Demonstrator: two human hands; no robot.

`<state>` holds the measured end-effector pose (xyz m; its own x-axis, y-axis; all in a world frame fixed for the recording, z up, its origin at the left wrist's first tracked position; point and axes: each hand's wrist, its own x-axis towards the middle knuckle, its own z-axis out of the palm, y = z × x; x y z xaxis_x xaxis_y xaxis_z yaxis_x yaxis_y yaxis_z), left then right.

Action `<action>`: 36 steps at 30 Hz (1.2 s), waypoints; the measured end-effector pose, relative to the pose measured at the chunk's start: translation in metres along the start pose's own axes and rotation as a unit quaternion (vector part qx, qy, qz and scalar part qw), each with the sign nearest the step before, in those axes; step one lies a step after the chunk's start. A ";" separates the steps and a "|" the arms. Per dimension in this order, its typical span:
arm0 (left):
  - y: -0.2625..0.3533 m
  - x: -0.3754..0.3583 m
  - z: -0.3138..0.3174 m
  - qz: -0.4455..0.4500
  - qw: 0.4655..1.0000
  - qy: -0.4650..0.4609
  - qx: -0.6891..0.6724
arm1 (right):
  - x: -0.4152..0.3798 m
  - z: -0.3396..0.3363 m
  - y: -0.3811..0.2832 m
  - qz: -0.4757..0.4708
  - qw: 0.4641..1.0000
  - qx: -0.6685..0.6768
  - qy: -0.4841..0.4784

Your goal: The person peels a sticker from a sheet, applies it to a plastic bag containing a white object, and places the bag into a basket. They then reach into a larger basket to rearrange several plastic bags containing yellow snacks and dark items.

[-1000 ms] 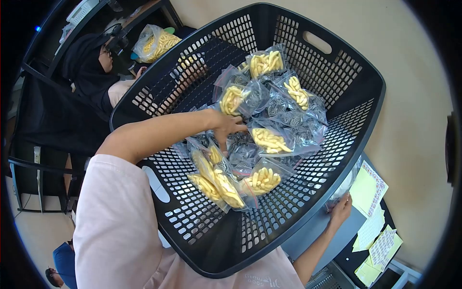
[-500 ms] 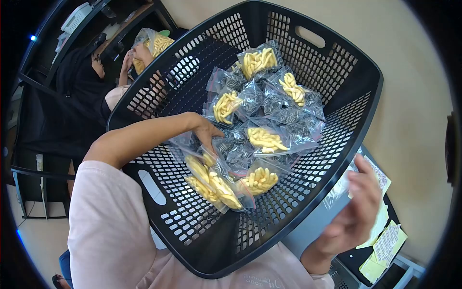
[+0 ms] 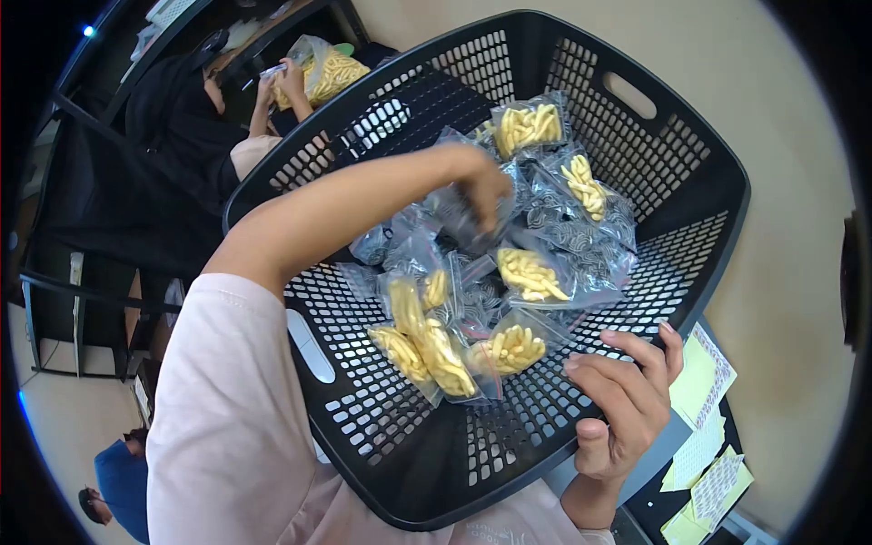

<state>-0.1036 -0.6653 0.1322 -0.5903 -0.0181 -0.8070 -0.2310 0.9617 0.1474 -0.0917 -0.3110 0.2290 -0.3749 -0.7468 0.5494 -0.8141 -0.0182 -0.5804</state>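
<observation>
A large black basket holds clear bags of dark patterned coils and bags of yellow pieces. Over the middle of the pile is my left hand, blurred, its fingers curled on a bag of dark coils that is blurred too. Below it, several bags of yellow pieces lie toward the near side. Another yellow bag sits in the centre, and one is at the far end. My right hand grips the basket's right rim, fingers over the edge and thumb lower down.
At the upper left, a person's hands are at a large bag of yellow pieces. Yellow and printed sheets lie on a dark surface at the lower right. A person in blue is at the lower left.
My left hand has moved up and right, from the bags at the left to the middle of the pile. My right hand has come onto the rim. The person in blue shows more.
</observation>
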 end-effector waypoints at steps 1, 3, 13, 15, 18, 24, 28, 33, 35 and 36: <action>0.012 -0.026 -0.026 -0.032 0.993 0.114 -0.009 | -0.001 0.001 -0.002 0.003 1.000 -0.009 0.004; 0.028 -0.049 -0.031 -0.059 0.969 0.238 0.026 | -0.002 0.002 -0.003 0.008 1.000 -0.009 0.004; 0.107 -0.091 0.088 0.394 0.912 0.109 -0.039 | -0.005 0.003 0.002 0.008 1.000 0.000 0.026; 0.109 -0.093 0.124 0.358 0.924 0.131 0.035 | -0.006 0.004 0.002 0.010 1.000 -0.001 0.029; 0.102 -0.076 0.136 0.275 0.945 0.098 0.150 | -0.006 0.003 0.002 0.012 1.000 -0.004 0.026; 0.068 -0.058 0.095 0.148 0.956 -0.076 0.242 | -0.007 0.001 0.005 0.003 1.000 0.004 0.029; 0.029 -0.055 0.071 0.020 0.970 -0.098 0.220 | -0.007 0.002 0.006 -0.005 0.999 0.013 0.029; -0.013 -0.057 0.049 -0.030 0.977 -0.092 0.189 | -0.008 0.004 0.007 -0.014 0.999 0.018 0.046; -0.022 -0.070 0.033 -0.020 0.988 -0.087 0.124 | -0.008 0.003 0.008 -0.015 0.999 0.016 0.046; -0.019 -0.081 0.021 -0.033 0.991 -0.117 0.058 | -0.008 0.003 0.009 -0.017 0.999 0.017 0.047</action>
<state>-0.0356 -0.6767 0.1827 -0.3778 -0.0306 -0.9254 -0.1642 0.9858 0.0345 -0.0941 -0.3074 0.2175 -0.3876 -0.6800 0.6224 -0.8129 -0.0663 -0.5787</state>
